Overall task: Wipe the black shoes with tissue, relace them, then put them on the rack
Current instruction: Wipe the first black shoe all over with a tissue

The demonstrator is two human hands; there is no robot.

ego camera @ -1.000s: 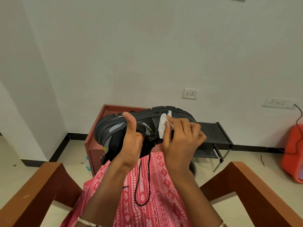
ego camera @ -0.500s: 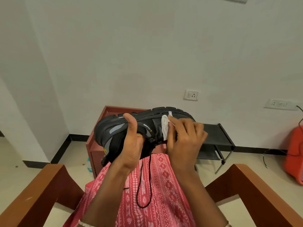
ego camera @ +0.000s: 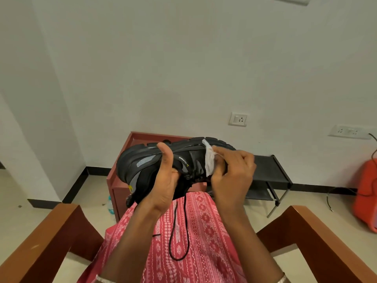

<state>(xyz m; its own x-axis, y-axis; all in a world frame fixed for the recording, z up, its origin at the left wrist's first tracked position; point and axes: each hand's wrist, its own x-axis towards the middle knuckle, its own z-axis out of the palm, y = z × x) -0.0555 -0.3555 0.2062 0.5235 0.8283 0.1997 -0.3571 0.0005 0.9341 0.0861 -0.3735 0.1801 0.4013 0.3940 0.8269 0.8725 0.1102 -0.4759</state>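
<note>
I hold a black shoe (ego camera: 142, 162) upside down in front of me, sole up, toe to the right. My left hand (ego camera: 165, 180) grips its middle, thumb up along the side. My right hand (ego camera: 232, 172) pinches a white tissue (ego camera: 209, 160) and presses it against the shoe's side near the toe. A black lace (ego camera: 179, 231) hangs from the shoe in a loop over my lap. The black shoe rack (ego camera: 271, 170) stands against the wall behind my right hand, partly hidden by it.
A reddish-brown cabinet (ego camera: 120, 186) stands behind the shoe, a plastic bottle (ego camera: 109, 205) on the floor beside it. Wooden chair arms (ego camera: 40, 242) flank my lap on both sides. An orange object (ego camera: 367, 193) with cables sits at the far right.
My right hand has slid the tissue slightly to the right and down along the shoe's side. The left hand keeps the same grip.
</note>
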